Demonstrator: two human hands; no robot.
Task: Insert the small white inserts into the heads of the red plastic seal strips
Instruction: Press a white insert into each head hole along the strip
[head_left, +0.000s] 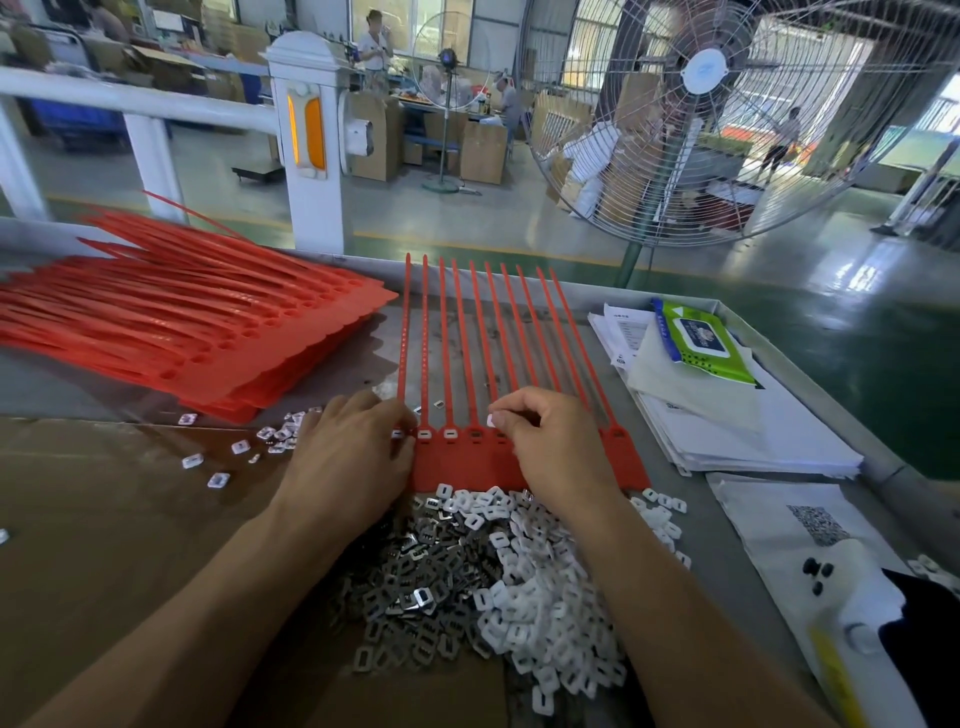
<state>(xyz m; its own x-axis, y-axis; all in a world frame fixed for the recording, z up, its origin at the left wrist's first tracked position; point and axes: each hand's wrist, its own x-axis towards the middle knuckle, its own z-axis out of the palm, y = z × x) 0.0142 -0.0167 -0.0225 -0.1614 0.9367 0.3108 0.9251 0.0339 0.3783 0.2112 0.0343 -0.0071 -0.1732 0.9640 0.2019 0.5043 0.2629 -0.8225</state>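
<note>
A joined sheet of red seal strips (467, 457) lies flat in front of me, tails pointing away, heads toward me. White inserts sit in the left heads (425, 434). My right hand (550, 441) pinches a small white insert (491, 420) between thumb and forefinger just above the middle heads. My left hand (348, 457) rests on the sheet's left edge, fingers curled at the first heads; what it holds is hidden. A heap of white inserts (540, 613) and grey metal clips (410, 587) lies below the sheet, between my forearms.
A big stack of red strip sheets (197, 332) lies at the left. Loose assembled inserts (239, 447) are scattered beside it. Papers (727, 426) and a green wipes pack (701, 338) sit at the right. A large fan (701, 119) stands beyond the table edge.
</note>
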